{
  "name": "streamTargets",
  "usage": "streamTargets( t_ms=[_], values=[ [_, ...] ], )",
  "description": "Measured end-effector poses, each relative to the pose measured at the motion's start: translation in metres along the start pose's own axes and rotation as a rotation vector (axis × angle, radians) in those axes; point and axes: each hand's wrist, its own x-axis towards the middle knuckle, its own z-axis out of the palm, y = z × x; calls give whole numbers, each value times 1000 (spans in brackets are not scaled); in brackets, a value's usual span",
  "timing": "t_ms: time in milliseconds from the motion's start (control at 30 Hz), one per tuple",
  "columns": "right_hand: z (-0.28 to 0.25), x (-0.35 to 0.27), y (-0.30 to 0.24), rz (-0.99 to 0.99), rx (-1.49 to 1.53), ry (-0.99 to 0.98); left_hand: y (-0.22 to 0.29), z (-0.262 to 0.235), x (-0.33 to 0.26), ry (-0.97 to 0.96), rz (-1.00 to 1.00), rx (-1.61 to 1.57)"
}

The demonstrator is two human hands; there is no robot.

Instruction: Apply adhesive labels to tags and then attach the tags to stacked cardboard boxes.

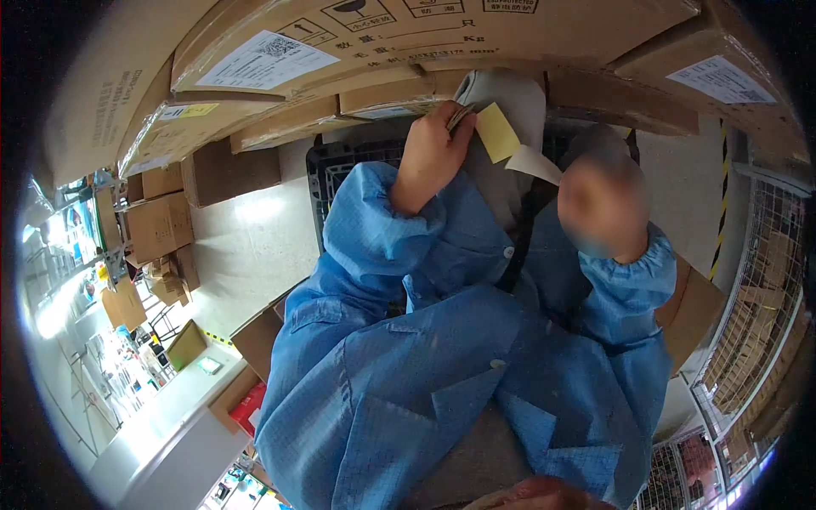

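Paper slips first: a small stack (460, 116) sits pinched in my left hand (432, 155), up against the underside edge of the big cardboard cartons (340, 51) stacked in front of me. My fingers are curled shut around that bundle. A yellow tag (496, 133) sticks out just beside my fingertips, and a pale cream one (535, 163) hangs below it, both lying against a grey cloth-like thing (510, 98) tucked under the boxes. My right hand (602, 208) is raised nearby, but it is blurred, so I cannot tell whether it is closed or spread, or whether it touches anything. As I judge it, the tags are only partly dealt with: the bundle in my grip looks thick, so plenty remains. Blue smock sleeves (374, 246) fill the middle. Beneath, a dark plastic crate (336, 170); off left, smaller cartons (157, 225) on the pale floor (246, 246); right, wire mesh caging (765, 297).
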Motion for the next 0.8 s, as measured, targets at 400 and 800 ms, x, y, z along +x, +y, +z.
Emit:
streamTargets(
  t_ms=[400, 800],
  values=[
    [-19, 3, -9, 101, 137, -46, 7, -5, -5, 101, -33, 57],
    [-25, 24, -31, 134, 142, -242, 101, -19, -24, -406, 52, -165]
  ],
)
